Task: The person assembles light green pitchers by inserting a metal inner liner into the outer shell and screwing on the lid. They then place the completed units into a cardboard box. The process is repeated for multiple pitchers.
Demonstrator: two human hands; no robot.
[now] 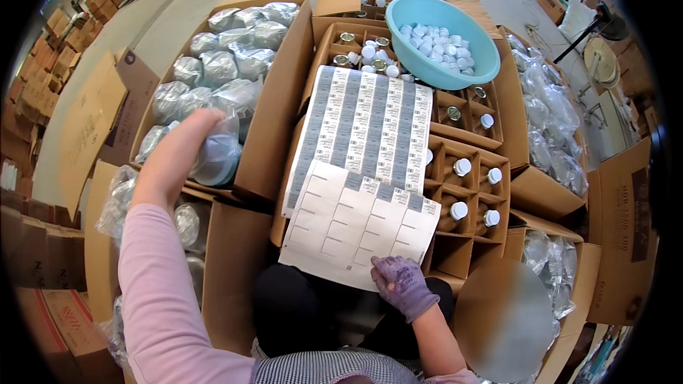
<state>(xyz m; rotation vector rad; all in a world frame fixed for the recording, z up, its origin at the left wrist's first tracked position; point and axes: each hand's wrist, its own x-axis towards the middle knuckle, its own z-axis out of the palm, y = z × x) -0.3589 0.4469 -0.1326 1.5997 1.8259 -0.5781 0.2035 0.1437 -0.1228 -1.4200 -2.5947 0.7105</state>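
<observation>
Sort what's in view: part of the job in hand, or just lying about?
Job, likely:
right hand, on label sheet
left hand, at clear bag
bottles
caps
basin

Lying about, likely:
red-striped box
piled cartons

A carton wall (pixel 281 110) separates the left hand (pixel 205 122) from the label sheets (pixel 370 128), with open air above.

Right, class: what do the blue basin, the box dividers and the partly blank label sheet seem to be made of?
Blue basin: probably plastic, smooth with slight sheen; evenly coloured, rounded rim.
Box dividers: apparently cardboard, matte brown; thin, flat panels show.
Partly blank label sheet: likely paper, matte white; thin, with printed labels.
</observation>
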